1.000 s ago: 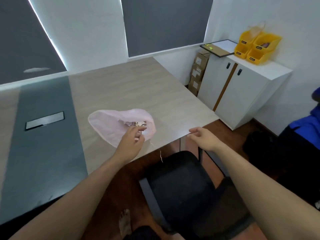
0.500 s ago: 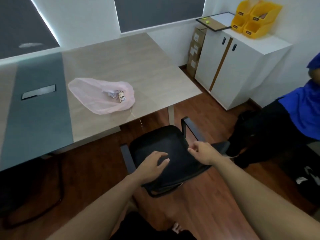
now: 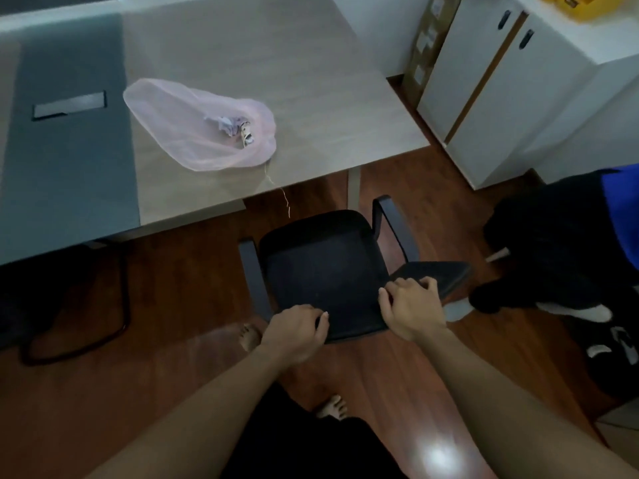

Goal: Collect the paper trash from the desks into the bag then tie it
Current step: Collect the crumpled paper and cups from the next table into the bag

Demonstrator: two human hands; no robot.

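Observation:
A thin pink plastic bag (image 3: 193, 133) lies flat on the wooden desk (image 3: 311, 108) with crumpled paper trash (image 3: 235, 127) showing through it near its right end. A thin string (image 3: 281, 195) trails from the bag over the desk's front edge. A black office chair (image 3: 325, 267) stands on the floor in front of the desk. My left hand (image 3: 295, 331) grips the near edge of the chair's seat. My right hand (image 3: 411, 311) holds the same edge further right, by the backrest. Both hands are far from the bag.
A white cabinet (image 3: 511, 84) stands at the right with cardboard boxes (image 3: 425, 46) beside it and a yellow bin (image 3: 584, 5) on top. Another person in blue and black (image 3: 567, 243) sits at the right. A cable (image 3: 79, 340) loops on the floor under the desk. My bare feet (image 3: 332, 407) are below.
My left hand let go of the bag on the desk. I stepped back, and both hands dropped to the chair and closed on its seat edge.

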